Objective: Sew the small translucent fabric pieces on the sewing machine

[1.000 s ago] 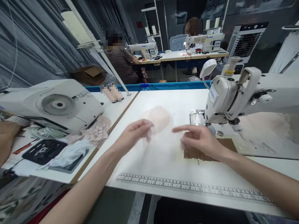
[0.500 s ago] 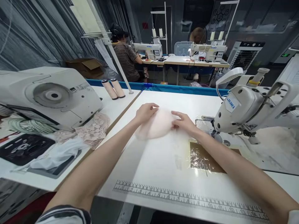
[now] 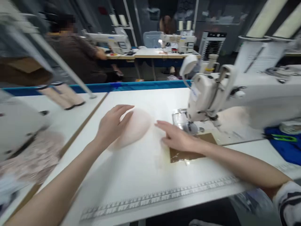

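A pale pink, rounded piece of thin cloth [image 3: 138, 127], blurred, lies on the white table [image 3: 131, 175]. My left hand [image 3: 115, 122] is at the cloth's left side, its thumb over the edge and its fingers stretched out, a gap showing between them. My right hand [image 3: 175, 136] hovers to the right of the cloth, apart from it, with the index finger pointing left and nothing held. Beneath the right hand and forearm is a brown patch [image 3: 181, 155] under clear film. Just beyond that hand stands the sewing machine head [image 3: 202, 94].
Ruler markings [image 3: 160, 197] run along the table's front edge. Green-handled snips [image 3: 284, 137] rest on blue cloth [image 3: 282, 149] at right. Pink lace [image 3: 35, 153] and thread cones [image 3: 68, 94] are on the left table. Another person [image 3: 77, 56] sits at a machine behind.
The view has turned right, so the surroundings sit further left. My right hand has moved away from the pink cloth, toward the machine. My left hand remains at the cloth's left side.
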Demonstrator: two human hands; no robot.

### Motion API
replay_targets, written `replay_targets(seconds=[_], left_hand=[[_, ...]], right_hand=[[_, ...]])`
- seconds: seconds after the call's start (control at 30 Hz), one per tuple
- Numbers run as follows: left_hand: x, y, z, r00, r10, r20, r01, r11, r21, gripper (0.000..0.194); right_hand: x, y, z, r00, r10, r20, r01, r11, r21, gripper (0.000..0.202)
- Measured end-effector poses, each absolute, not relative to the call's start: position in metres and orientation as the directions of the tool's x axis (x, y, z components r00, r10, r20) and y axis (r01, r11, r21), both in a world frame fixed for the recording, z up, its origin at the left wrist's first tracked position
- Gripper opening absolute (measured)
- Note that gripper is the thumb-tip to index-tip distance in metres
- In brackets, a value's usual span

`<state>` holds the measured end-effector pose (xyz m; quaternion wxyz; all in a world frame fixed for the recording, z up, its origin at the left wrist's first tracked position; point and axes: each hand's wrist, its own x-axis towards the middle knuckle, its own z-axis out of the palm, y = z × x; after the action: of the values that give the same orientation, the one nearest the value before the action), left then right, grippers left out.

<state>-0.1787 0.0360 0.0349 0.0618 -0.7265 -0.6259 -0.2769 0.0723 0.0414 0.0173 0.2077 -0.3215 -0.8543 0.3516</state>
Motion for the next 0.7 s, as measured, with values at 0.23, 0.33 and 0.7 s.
replay_targets(seconds=[0.23, 0.33, 0.7], left_hand=[[-0.113, 0.007, 0.026, 0.52, 0.597, 0.611, 0.76, -0.65, -0.012, 0.035], [-0.073, 0.002, 0.019, 0.663, 0.475, 0.578, 0.607, -0.794, -0.043, 0.034], [0.032, -0.003, 0.01, 0.754, 0.352, 0.555, 0.413, -0.91, 0.016, 0.024]], right_hand=[[0.198, 0.006, 0.02, -0.676, 0.705, 0.215, 0.491, 0.648, -0.582, 0.03], [0.257, 0.026, 0.029, -0.43, 0.854, 0.293, 0.751, 0.518, -0.408, 0.03], [0.288, 0.08, 0.025, -0.072, 0.949, 0.306, 0.968, 0.141, -0.208, 0.032]])
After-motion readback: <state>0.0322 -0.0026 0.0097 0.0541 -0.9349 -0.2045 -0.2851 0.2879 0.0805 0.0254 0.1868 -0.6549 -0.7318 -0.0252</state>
